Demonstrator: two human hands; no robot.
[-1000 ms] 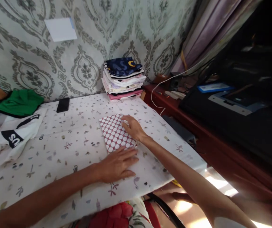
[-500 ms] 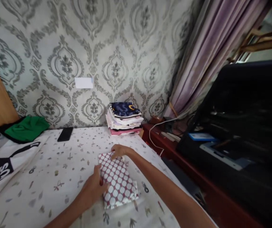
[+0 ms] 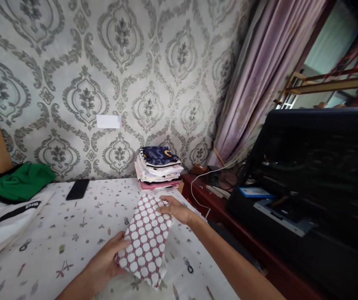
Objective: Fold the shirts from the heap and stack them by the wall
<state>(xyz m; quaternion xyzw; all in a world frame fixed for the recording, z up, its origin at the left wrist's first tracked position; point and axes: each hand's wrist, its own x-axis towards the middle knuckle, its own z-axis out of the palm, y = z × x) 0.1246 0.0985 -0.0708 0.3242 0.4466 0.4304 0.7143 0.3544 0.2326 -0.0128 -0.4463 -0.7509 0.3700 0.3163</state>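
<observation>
A folded garment, white with a red and grey lattice pattern, is held between my two hands and tilted over the bed. My left hand grips its lower left edge, thumb on top and fingers underneath. At the upper right edge my right hand pinches the cloth, its thumb side over the top. Beyond the garment, against the wall, stands a stack of folded clothes with a dark blue printed piece uppermost.
On the patterned bed sheet lie a black phone, a green and black garment and a white garment with black lettering. A red cabinet with a white cable and a large black screen border the right side.
The patterned garment has been lifted from the sheet and turned, its far end swinging right. My left hand has closed on its lower edge. The camera view has tilted up slightly.
</observation>
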